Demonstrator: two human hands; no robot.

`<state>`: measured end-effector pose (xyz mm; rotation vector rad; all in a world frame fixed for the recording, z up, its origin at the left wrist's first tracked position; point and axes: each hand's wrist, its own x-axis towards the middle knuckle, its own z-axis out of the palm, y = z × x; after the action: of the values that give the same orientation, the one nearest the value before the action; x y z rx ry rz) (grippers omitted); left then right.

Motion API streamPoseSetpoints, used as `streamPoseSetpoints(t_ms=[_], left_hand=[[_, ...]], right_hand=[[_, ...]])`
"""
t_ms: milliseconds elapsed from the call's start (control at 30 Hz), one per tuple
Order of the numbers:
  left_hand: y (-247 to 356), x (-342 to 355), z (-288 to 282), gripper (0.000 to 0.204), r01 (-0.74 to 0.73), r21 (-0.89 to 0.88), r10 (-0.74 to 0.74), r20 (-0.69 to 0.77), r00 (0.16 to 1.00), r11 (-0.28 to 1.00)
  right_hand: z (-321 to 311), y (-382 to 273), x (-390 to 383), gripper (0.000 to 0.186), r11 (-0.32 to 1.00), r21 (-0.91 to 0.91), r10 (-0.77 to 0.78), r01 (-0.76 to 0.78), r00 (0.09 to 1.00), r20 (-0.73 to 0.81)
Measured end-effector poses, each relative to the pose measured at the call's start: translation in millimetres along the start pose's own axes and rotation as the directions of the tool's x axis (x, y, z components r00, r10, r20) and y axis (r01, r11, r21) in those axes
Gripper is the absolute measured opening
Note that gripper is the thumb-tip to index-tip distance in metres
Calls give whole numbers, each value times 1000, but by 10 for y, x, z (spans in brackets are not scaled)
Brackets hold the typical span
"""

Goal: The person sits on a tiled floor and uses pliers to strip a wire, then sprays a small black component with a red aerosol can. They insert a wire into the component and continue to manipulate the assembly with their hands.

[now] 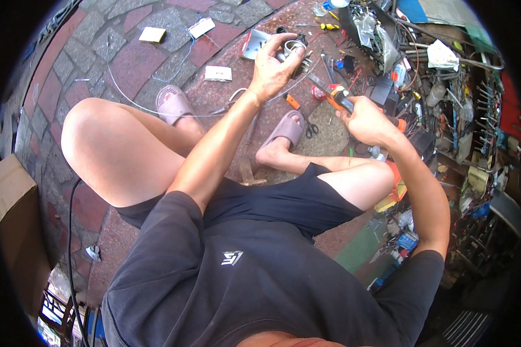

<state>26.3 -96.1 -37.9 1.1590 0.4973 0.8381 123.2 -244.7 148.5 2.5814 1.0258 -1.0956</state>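
Note:
My left hand [275, 66] is closed round a small, round metal part with a ring-like opening [295, 48]; its underside is hidden by my fingers. My right hand [367, 121] grips an orange-and-black handled tool [340, 98], whose narrow metal shaft points up and left toward the part. The exact kind of tool is unclear, and its tip appears apart from the part. Just behind my left hand lies an open red-and-white box [253, 45]. Between the two hands, on the stone ground, are a red round container [318, 92] and a small orange object [292, 102].
Black scissors [311, 130] lie beside my right sandal [287, 127]. Small boxes [218, 73] and a thin pale cable [118, 87] lie on the paving. Tools and scrap [440, 104] crowd the right side. A cardboard box [14, 214] stands at left, near a black cable [70, 248].

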Motion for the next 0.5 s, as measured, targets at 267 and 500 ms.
streamPoseSetpoints(t_ms=[267, 500], left_hand=[[-10, 13, -3, 40, 60, 61, -62, 34, 997, 996], [104, 115, -62, 50, 400, 1, -400, -17, 917, 917]], right_hand=[[-107, 176, 59, 30, 989, 148, -56, 28, 979, 194], [4, 257, 14, 28, 985, 169, 17, -24, 999, 40]])
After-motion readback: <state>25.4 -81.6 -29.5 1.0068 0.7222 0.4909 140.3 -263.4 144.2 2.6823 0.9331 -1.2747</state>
